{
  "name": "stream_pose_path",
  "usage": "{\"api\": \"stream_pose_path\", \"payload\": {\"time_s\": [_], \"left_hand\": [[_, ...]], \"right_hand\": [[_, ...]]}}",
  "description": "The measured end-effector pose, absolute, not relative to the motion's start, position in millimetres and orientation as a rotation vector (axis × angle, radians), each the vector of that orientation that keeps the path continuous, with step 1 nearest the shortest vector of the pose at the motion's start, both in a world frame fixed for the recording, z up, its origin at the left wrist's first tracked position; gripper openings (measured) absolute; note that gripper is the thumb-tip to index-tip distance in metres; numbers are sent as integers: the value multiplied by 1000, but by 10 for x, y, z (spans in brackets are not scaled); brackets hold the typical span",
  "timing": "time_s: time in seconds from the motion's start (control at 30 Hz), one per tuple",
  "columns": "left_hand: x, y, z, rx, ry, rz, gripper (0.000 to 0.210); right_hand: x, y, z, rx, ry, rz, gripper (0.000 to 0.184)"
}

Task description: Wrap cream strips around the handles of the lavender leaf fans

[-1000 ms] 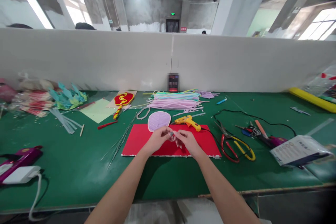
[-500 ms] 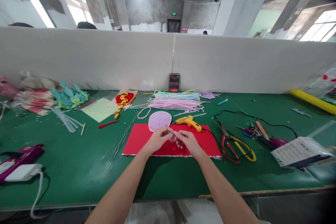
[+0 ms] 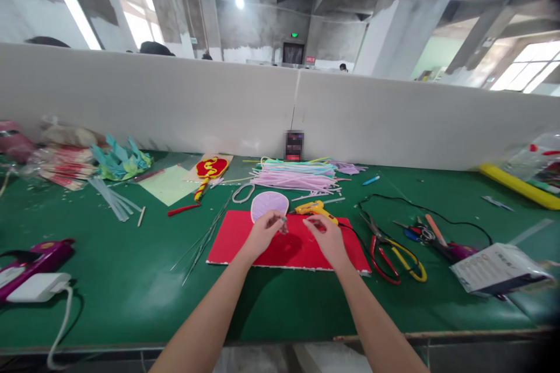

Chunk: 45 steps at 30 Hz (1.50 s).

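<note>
My left hand (image 3: 266,233) hovers over the red board (image 3: 234,239), its thumb and fingers pinched on a tiny item too small to name. To its right, apart from it, my right hand (image 3: 327,238) is also closed, fingertips together; whatever it may hold is too small to see. Just behind my left hand lies a lilac rounded disc (image 3: 269,204) with a pale rim, partly on the board. A yellow hot glue gun (image 3: 312,207) rests behind my right hand, which hides part of it.
Lilac and mint pipe cleaners (image 3: 297,178) are heaped at the back. Pliers (image 3: 380,245) and scissors lie right, beside a black cord and a box (image 3: 494,271). Thin wires (image 3: 205,239), glue sticks (image 3: 114,201) and a red-yellow fan-shaped piece (image 3: 211,168) lie left. A pale partition stands behind.
My hands, fingertips together before, have come apart; the right one has moved to the right. The whole view has shifted slightly.
</note>
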<state>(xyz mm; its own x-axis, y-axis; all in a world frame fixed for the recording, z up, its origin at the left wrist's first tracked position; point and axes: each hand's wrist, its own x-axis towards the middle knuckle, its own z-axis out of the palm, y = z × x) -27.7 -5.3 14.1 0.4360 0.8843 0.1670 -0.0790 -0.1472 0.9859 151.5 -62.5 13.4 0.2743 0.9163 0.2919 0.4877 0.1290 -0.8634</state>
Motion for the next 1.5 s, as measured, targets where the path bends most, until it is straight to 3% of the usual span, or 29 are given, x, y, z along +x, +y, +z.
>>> {"api": "stream_pose_path", "payload": {"time_s": [0.07, 0.17, 0.33, 0.67, 0.97, 1.3, 1.5], "left_hand": [[-276, -18, 118, 1448, 805, 1057, 15], [-272, 3, 105, 1459, 894, 1126, 15], [-267, -28, 99, 1536, 913, 1086, 13], [-307, -4, 69, 1570, 944, 1077, 13], [-304, -59, 183, 1589, 995, 1073, 11], [-325, -52, 153, 1647, 1007, 1055, 11], [-323, -57, 164, 1653, 1014, 1051, 12]], "right_hand": [[1685, -611, 136, -1697, -1411, 110, 32], [1943, -560, 91, -1970, -1465, -193, 36], [2118, -432, -13, -2217, -1600, -148, 28], [2259, -501, 206, -2006, -1558, -515, 23], [2816, -637, 345, -2325, -1289, -458, 32], [2691, -528, 5, -2419, -1561, -253, 30], [2679, -598, -11, -2313, -1629, -329, 27]]}}
